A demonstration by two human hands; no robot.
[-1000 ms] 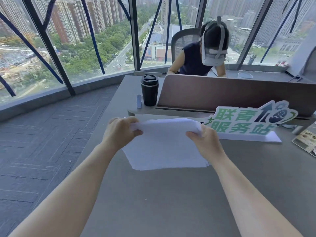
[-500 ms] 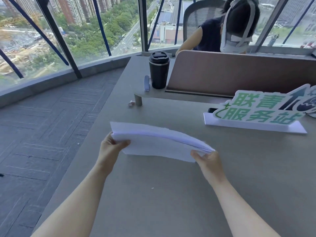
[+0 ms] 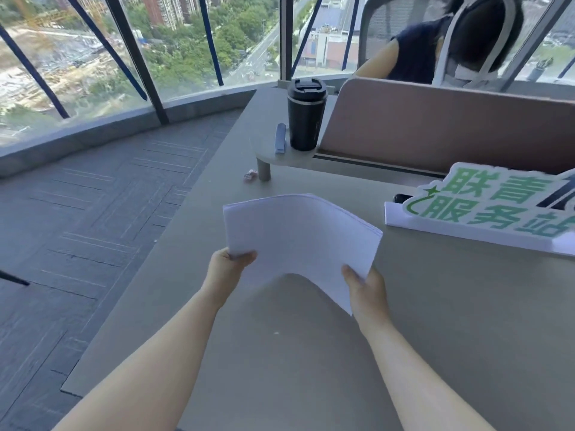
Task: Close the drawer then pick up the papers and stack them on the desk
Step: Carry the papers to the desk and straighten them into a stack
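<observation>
A stack of white papers (image 3: 298, 234) hangs over the grey desk (image 3: 280, 353), bowed upward in the middle. My left hand (image 3: 228, 269) pinches its near left corner and my right hand (image 3: 365, 290) grips its near right corner. The near edge is lifted off the desk; I cannot tell whether the far edge touches it. No drawer is in view.
A black travel cup (image 3: 306, 115) and a pale blue stapler (image 3: 280, 139) stand on a raised shelf (image 3: 273, 157) beside a brown divider (image 3: 435, 126). A green and white sign (image 3: 485, 206) sits at right. A small wrapper (image 3: 250, 175) lies near the shelf leg. A person with a headset (image 3: 435, 48) sits behind the divider.
The papers went from drooping over my hands to being held flatter by their near corners, bowed upward. My hands slid to the near edge and the view tilted downward.
</observation>
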